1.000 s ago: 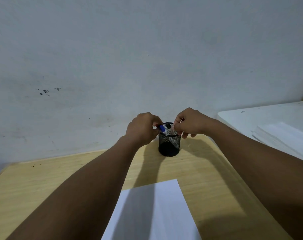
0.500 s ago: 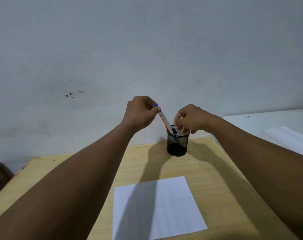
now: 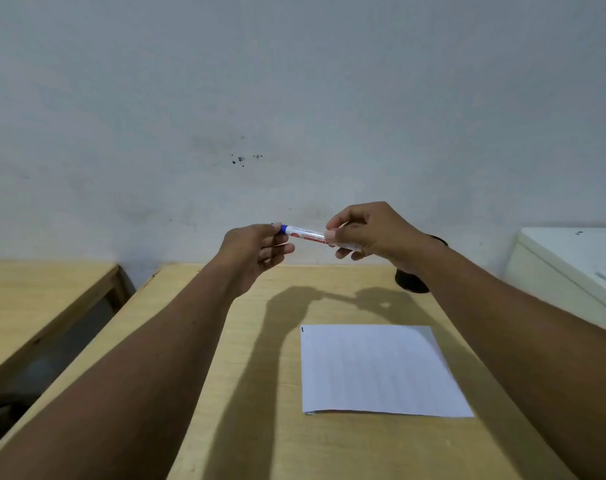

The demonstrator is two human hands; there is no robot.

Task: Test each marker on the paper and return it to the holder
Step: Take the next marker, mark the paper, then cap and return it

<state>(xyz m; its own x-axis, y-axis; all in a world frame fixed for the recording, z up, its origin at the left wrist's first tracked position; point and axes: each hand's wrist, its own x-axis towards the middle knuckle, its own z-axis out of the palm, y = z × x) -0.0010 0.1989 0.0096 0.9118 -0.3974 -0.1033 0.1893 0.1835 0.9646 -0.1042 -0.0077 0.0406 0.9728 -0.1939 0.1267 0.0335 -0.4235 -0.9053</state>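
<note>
A white marker [image 3: 308, 234] with a blue end and red lettering lies level in the air above the far part of the wooden table [image 3: 260, 427]. My left hand [image 3: 256, 249] pinches its blue end. My right hand [image 3: 367, 233] grips the other end of the barrel. The black mesh holder [image 3: 410, 280] stands near the wall, mostly hidden behind my right wrist. A white sheet of paper [image 3: 381, 370] lies flat on the table below my right forearm, with a small dark mark at its far left corner.
A grey wall rises directly behind the table. A second wooden table [image 3: 35, 299] stands to the left across a gap. A white surface [image 3: 571, 258] with papers sits at the right edge.
The marker has come out of the holder and now lies level between both hands, to the left of the holder. The head view has swung left, so the holder and paper sit further right.
</note>
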